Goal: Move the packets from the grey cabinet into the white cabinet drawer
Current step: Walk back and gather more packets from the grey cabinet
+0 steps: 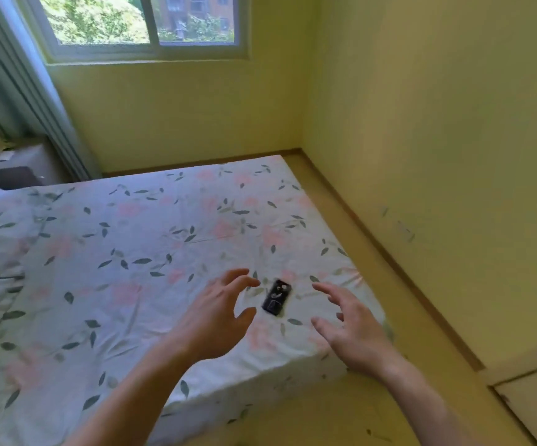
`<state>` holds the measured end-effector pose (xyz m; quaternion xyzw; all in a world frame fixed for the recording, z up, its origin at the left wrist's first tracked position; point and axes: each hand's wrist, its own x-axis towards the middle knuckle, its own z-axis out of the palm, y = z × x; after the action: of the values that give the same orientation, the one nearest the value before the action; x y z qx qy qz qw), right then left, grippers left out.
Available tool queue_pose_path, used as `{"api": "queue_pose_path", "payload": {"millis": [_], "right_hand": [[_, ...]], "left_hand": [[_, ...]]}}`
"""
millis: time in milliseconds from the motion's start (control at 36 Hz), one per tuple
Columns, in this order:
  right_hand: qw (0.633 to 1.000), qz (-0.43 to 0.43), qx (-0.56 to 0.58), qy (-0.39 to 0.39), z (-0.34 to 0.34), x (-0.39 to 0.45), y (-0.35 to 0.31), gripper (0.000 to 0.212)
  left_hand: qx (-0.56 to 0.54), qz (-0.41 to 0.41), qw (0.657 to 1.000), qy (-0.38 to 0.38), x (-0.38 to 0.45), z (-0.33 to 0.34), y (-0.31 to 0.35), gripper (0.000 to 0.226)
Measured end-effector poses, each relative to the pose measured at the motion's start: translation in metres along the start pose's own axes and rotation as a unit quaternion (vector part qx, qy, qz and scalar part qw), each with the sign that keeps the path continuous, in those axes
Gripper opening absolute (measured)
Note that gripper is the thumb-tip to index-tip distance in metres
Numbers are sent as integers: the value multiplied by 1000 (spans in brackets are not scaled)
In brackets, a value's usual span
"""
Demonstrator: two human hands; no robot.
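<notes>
Low in the frame's centre, a left hand (pixel 217 320) and right hand (pixel 352 329) reach forward above a floral bed (pixel 116 252), fingers spread and loosely curved, each grip holding nothing, flanking a small dark packet (pixel 276 297) lying on the sheet between them.

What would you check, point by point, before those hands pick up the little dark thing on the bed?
1. Dark object lies flat on the floral bedsheet, nothing on top: ok.
2. Left hand holds nothing, fingers spread: ok.
3. Right hand holds nothing, fingers spread: ok.
4. Hands flank the object, one on each side, neither touching it: ok.
5. Object is one of the packets: cannot tell, it is small and blurred.
6. Grey cabinet and white cabinet drawer in view: not ok, neither shows.
</notes>
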<state>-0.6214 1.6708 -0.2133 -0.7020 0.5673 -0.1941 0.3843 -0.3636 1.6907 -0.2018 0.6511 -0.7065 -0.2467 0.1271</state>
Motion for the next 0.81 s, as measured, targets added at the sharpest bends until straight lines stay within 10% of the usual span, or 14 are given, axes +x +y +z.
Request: {"api": "queue_pose_path", "payload": {"millis": [806], "right_hand": [[961, 154, 49, 223, -407, 133, 293, 49]], "left_hand": [[7, 240, 965, -106, 450, 146, 382, 45]]}}
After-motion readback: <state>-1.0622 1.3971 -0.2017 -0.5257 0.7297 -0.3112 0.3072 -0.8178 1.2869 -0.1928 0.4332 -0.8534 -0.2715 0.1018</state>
